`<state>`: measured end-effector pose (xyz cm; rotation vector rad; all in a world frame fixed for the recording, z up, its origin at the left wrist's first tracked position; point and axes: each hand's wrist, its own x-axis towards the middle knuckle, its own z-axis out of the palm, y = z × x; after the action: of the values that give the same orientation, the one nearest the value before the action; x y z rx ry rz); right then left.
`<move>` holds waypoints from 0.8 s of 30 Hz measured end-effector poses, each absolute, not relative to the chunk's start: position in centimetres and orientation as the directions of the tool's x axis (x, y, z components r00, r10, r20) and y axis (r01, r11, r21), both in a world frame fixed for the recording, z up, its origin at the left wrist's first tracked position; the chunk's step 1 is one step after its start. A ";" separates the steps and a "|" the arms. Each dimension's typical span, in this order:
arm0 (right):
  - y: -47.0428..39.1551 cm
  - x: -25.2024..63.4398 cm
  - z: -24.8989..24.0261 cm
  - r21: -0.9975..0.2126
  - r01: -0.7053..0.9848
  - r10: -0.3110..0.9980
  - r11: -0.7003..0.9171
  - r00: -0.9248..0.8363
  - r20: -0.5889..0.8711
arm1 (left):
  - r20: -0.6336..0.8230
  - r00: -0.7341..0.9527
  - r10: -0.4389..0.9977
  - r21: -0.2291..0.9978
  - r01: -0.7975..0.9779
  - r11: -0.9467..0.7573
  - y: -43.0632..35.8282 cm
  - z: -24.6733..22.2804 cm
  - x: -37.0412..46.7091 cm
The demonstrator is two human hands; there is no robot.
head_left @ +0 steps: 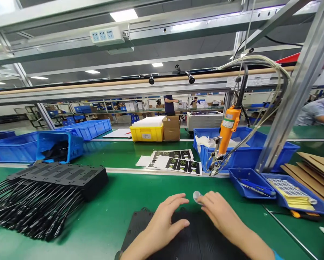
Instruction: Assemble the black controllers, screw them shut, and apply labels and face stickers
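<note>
Several black plastic casings (197, 234) lie side by side on the green bench in front of me. My left hand (167, 220) hovers over their left part, its thumb and fingers apart with nothing between them. Over the right part, the fingers of my right hand (216, 209) are closed on a small curled piece of whitish film (197, 196). That film stands up beyond the far edge of the casings, near my left fingertips. How the right thumb grips it is hidden.
To the left, black boxes (70, 175) with many cables stand in a row. Printed label sheets (178, 164) lie ahead. An orange electric screwdriver (227, 126) hangs above a blue bin (237, 155). Small blue trays (250, 173) sit at right, beside a metal rod (289, 231).
</note>
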<state>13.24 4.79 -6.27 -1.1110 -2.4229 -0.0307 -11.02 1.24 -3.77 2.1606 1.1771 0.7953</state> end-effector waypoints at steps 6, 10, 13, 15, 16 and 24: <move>2.2 11.2 -6.9 -0.362 0.653 0.744 0.665 -0.537 0.399 | 0.480 0.415 0.773 0.672 0.393 -0.628 1.6 -5.9 -7.9; 1.9 11.4 -7.2 -0.549 0.577 0.796 0.604 -0.464 0.389 | 0.419 0.333 0.845 0.735 0.422 -0.531 1.3 -6.6 -8.7; 1.7 11.5 -7.3 -0.650 0.499 0.818 0.573 -0.396 0.417 | 0.358 0.323 0.876 0.792 0.393 -0.468 1.1 -6.3 -9.1; 1.6 11.5 -7.3 -0.640 0.488 0.805 0.593 -0.373 0.461 | 0.327 0.329 0.886 0.811 0.384 -0.442 0.9 -6.3 -9.1; 1.5 11.4 -7.3 -0.625 0.488 0.793 0.609 -0.372 0.482 | 0.315 0.330 0.890 0.821 0.377 -0.430 0.7 -6.3 -9.1; 1.2 11.4 -7.4 -0.457 0.500 0.666 0.735 -0.411 0.622 | 0.168 0.286 0.944 0.964 0.153 -0.218 0.2 -7.0 -8.3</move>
<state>11.36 1.19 -7.38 -0.8785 -2.0950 0.2508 -8.28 0.20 -6.97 1.6060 1.0299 1.0467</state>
